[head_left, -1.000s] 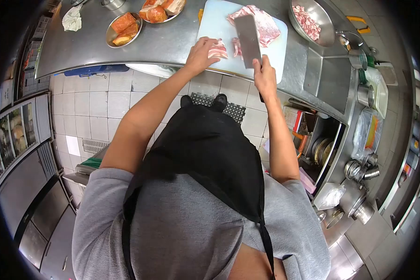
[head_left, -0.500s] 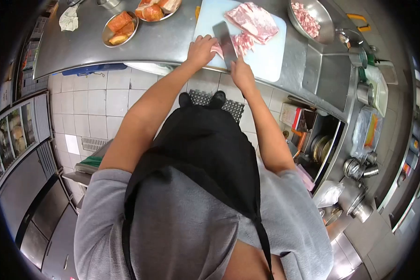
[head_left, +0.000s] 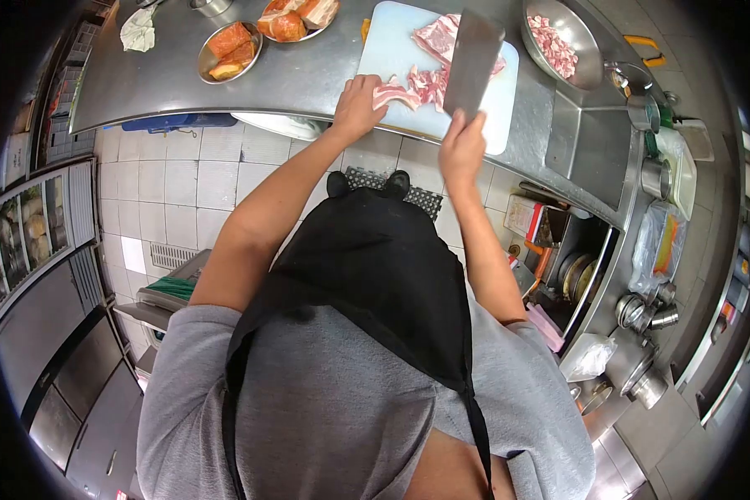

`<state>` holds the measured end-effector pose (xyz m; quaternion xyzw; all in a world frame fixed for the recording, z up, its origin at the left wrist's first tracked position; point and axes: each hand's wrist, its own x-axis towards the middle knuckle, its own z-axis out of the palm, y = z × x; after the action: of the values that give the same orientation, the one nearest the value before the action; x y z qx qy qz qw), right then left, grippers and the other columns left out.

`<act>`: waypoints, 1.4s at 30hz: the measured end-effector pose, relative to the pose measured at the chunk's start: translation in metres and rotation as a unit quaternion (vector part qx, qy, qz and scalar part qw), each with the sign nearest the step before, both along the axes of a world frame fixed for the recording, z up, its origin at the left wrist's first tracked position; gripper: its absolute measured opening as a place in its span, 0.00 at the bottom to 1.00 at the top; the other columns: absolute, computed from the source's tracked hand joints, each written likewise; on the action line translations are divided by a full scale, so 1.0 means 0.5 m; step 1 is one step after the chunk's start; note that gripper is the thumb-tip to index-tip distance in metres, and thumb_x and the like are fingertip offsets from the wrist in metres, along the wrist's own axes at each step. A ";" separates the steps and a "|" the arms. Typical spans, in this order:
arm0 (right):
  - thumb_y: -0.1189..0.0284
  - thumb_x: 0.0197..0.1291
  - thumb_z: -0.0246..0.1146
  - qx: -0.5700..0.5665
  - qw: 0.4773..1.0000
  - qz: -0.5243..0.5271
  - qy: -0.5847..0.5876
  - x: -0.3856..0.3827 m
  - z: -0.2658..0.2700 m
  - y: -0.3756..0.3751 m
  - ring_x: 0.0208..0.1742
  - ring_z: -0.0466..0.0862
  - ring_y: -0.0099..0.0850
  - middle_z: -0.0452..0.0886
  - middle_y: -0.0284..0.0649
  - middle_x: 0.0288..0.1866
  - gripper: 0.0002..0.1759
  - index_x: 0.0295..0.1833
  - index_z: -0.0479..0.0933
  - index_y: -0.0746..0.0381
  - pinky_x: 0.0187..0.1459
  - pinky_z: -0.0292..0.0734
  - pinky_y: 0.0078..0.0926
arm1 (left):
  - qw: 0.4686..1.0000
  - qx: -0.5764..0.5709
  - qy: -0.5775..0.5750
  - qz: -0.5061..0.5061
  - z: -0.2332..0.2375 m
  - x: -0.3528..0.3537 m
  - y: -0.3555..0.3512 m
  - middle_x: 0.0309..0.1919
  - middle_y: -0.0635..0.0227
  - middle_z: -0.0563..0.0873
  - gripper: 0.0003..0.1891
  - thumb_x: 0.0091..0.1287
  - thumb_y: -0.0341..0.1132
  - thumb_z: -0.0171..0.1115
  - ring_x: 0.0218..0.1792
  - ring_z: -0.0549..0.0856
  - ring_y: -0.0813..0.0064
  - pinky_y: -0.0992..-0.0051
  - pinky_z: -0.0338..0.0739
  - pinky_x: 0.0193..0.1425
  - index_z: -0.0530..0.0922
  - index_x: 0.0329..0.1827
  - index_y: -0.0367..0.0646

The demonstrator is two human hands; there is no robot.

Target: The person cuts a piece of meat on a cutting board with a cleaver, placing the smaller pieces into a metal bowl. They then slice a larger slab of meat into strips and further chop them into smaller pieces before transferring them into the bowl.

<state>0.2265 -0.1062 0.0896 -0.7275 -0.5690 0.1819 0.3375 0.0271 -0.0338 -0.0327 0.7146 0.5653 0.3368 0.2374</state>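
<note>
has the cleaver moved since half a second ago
Yes. The cleaver has swung right along the cutting board, away from the left hand, and now hides part of the meat slab.

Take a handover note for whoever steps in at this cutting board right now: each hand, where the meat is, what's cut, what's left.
Left hand: holds the end of a pink strip of raw meat at the near edge of the white plastic cutting board.
Right hand: grips a broad steel cleaver, raised above the board, blade clear of the meat.
Done: a few cut strips lie beside the held one; diced meat sits in the round steel bowl to the right.
Left, by the look of it: the held strip and the large uncut slab farther back.
</note>
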 end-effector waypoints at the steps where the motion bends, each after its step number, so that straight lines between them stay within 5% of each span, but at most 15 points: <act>1: 0.65 0.78 0.56 -0.063 0.996 0.051 -0.033 0.012 -0.062 -0.028 0.41 0.86 0.67 0.85 0.66 0.33 0.17 0.58 0.70 0.70 0.42 0.77 0.61 | 0.999 -0.021 0.019 -0.019 0.004 -0.005 -0.002 0.57 0.59 0.82 0.26 0.59 0.28 0.70 0.60 0.79 0.50 0.56 0.74 0.67 0.76 0.62 0.44; 4: 0.65 0.77 0.56 -0.190 0.968 0.136 -0.091 0.069 -0.188 -0.029 0.43 0.86 0.68 0.86 0.67 0.38 0.17 0.58 0.70 0.69 0.47 0.77 0.66 | 0.997 -0.032 0.044 -0.062 0.008 -0.008 0.006 0.57 0.56 0.83 0.25 0.60 0.27 0.68 0.60 0.79 0.49 0.58 0.74 0.68 0.76 0.62 0.42; 8: 0.63 0.78 0.56 -0.189 0.977 0.100 -0.020 0.072 -0.073 0.010 0.43 0.85 0.68 0.85 0.68 0.36 0.17 0.59 0.70 0.67 0.45 0.77 0.63 | 0.995 -0.019 0.039 -0.089 -0.001 -0.025 -0.002 0.55 0.53 0.82 0.25 0.60 0.27 0.69 0.59 0.80 0.49 0.58 0.74 0.67 0.75 0.62 0.41; 11: 0.63 0.79 0.55 -0.111 0.991 0.063 -0.027 0.037 0.050 0.025 0.41 0.85 0.68 0.84 0.68 0.35 0.17 0.58 0.70 0.67 0.42 0.75 0.62 | 0.997 -0.038 -0.043 -0.043 0.003 -0.030 -0.014 0.55 0.55 0.80 0.25 0.59 0.27 0.72 0.61 0.79 0.49 0.57 0.75 0.68 0.75 0.61 0.44; 12: 0.63 0.80 0.55 0.001 0.998 0.054 -0.026 0.026 0.061 0.029 0.31 0.84 0.64 0.83 0.61 0.29 0.15 0.52 0.69 0.67 0.33 0.74 0.54 | 0.997 -0.042 -0.050 -0.028 0.004 -0.033 -0.017 0.56 0.54 0.80 0.26 0.59 0.27 0.72 0.61 0.78 0.48 0.57 0.75 0.69 0.74 0.62 0.44; 15: 0.64 0.80 0.56 0.048 0.997 0.007 0.062 -0.025 0.132 0.039 0.32 0.84 0.64 0.84 0.62 0.30 0.16 0.52 0.68 0.68 0.34 0.74 0.57 | 0.998 -0.045 -0.047 -0.005 0.005 -0.037 -0.027 0.57 0.54 0.79 0.28 0.59 0.29 0.74 0.63 0.78 0.46 0.57 0.75 0.70 0.74 0.63 0.44; 16: 0.64 0.79 0.57 0.083 0.996 -0.007 0.039 -0.040 0.097 0.036 0.33 0.85 0.64 0.84 0.62 0.29 0.16 0.51 0.68 0.69 0.34 0.75 0.58 | 0.999 -0.038 -0.031 -0.013 0.009 -0.036 -0.024 0.58 0.55 0.79 0.28 0.58 0.29 0.74 0.63 0.77 0.46 0.57 0.76 0.69 0.74 0.63 0.44; 19: 0.65 0.78 0.56 -0.195 0.960 0.161 -0.122 -0.008 -0.186 0.017 0.39 0.87 0.64 0.86 0.65 0.37 0.18 0.55 0.67 0.72 0.39 0.76 0.64 | 0.997 -0.024 0.030 -0.065 0.032 -0.009 -0.013 0.57 0.57 0.79 0.26 0.59 0.31 0.73 0.62 0.77 0.48 0.58 0.78 0.66 0.77 0.62 0.47; 22: 0.64 0.76 0.59 -0.170 0.970 0.152 -0.082 0.017 -0.183 0.034 0.41 0.87 0.66 0.86 0.67 0.40 0.20 0.57 0.68 0.72 0.42 0.79 0.63 | 0.994 0.004 0.076 -0.080 0.000 -0.001 0.051 0.55 0.60 0.80 0.22 0.60 0.32 0.70 0.57 0.78 0.49 0.57 0.79 0.61 0.80 0.58 0.49; 25: 0.63 0.76 0.60 -0.187 0.967 0.168 0.040 0.098 -0.218 0.019 0.32 0.88 0.59 0.87 0.62 0.36 0.20 0.58 0.71 0.70 0.36 0.82 0.56 | 0.996 0.005 0.051 -0.070 -0.002 0.008 0.048 0.51 0.62 0.81 0.18 0.60 0.31 0.67 0.52 0.78 0.50 0.54 0.78 0.58 0.82 0.55 0.49; 27: 0.62 0.76 0.62 -0.298 0.931 0.086 0.194 0.132 -0.162 -0.004 0.16 0.79 0.35 0.81 0.48 0.24 0.19 0.58 0.73 0.68 0.19 0.74 0.40 | 0.998 -0.016 0.047 -0.039 -0.018 0.015 0.034 0.50 0.61 0.82 0.17 0.60 0.30 0.67 0.52 0.78 0.49 0.55 0.77 0.58 0.82 0.54 0.49; 32: 0.64 0.77 0.60 -0.103 0.993 0.048 0.021 0.107 -0.063 0.013 0.28 0.84 0.62 0.82 0.59 0.26 0.19 0.59 0.70 0.69 0.29 0.75 0.53 | 0.998 -0.007 0.011 -0.054 -0.026 0.013 0.013 0.53 0.60 0.81 0.18 0.59 0.27 0.66 0.56 0.77 0.48 0.56 0.74 0.64 0.83 0.54 0.47; 35: 0.64 0.78 0.58 -0.017 0.997 0.001 0.082 0.037 0.039 0.004 0.37 0.82 0.69 0.82 0.65 0.30 0.20 0.61 0.68 0.69 0.36 0.74 0.59 | 0.998 -0.011 -0.003 -0.062 -0.028 0.002 0.008 0.54 0.58 0.80 0.20 0.59 0.27 0.66 0.57 0.76 0.47 0.56 0.73 0.66 0.83 0.56 0.47; 39: 0.64 0.78 0.56 -0.149 0.980 0.117 -0.055 0.041 -0.206 -0.079 0.42 0.83 0.70 0.83 0.69 0.35 0.17 0.59 0.68 0.68 0.42 0.75 0.63 | 0.997 -0.015 -0.007 -0.071 -0.031 0.005 0.021 0.54 0.56 0.80 0.21 0.59 0.26 0.66 0.58 0.76 0.48 0.56 0.72 0.67 0.83 0.58 0.46; 42: 0.64 0.78 0.56 -0.184 0.978 0.086 0.049 0.085 -0.198 -0.051 0.43 0.83 0.71 0.83 0.70 0.35 0.16 0.58 0.68 0.67 0.43 0.75 0.63 | 0.998 0.035 -0.036 -0.036 -0.016 0.010 0.037 0.56 0.55 0.80 0.21 0.60 0.26 0.65 0.59 0.77 0.49 0.55 0.71 0.67 0.81 0.58 0.45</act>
<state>0.2688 -0.1317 -0.0096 -0.7154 -0.5693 0.3472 0.2086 0.0322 -0.0151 -0.0405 0.7298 0.5182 0.3728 0.2448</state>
